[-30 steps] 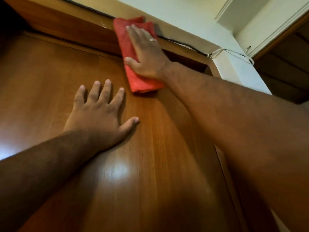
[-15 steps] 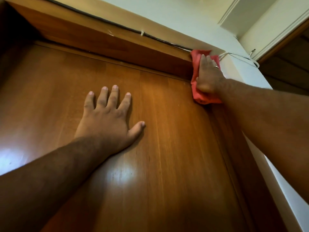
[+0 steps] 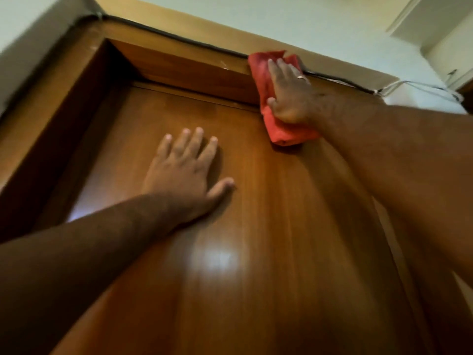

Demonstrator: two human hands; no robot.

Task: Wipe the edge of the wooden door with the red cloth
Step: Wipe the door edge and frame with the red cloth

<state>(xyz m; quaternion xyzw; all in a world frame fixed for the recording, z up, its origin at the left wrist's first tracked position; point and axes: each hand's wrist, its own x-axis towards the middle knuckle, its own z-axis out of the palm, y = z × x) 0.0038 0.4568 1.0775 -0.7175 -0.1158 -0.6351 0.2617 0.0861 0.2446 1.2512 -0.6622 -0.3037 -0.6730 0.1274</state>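
Observation:
The glossy brown wooden door [image 3: 256, 252] fills most of the head view, seen from below. My left hand [image 3: 186, 170] lies flat on the door face with its fingers spread, holding nothing. My right hand [image 3: 291, 93] presses the folded red cloth [image 3: 279, 131] flat against the top of the door and the wooden frame's upper bar [image 3: 192, 65], right of the middle. The cloth's top end reaches the upper rim of the frame and its bottom end hangs onto the door face. A ring shows on one finger of that hand.
A dark cable [image 3: 179, 37] runs along the top of the frame, and white wires [image 3: 414, 85] hang at the frame's right corner. The frame's left post [image 3: 51, 119] meets a pale wall [image 3: 281, 16]. A white ceiling beam [image 3: 430, 24] sits at the top right.
My right hand slid the red cloth from the frame's right corner back leftward along the top edge. My left hand stayed flat on the door. The view swung left, showing the frame's left corner.

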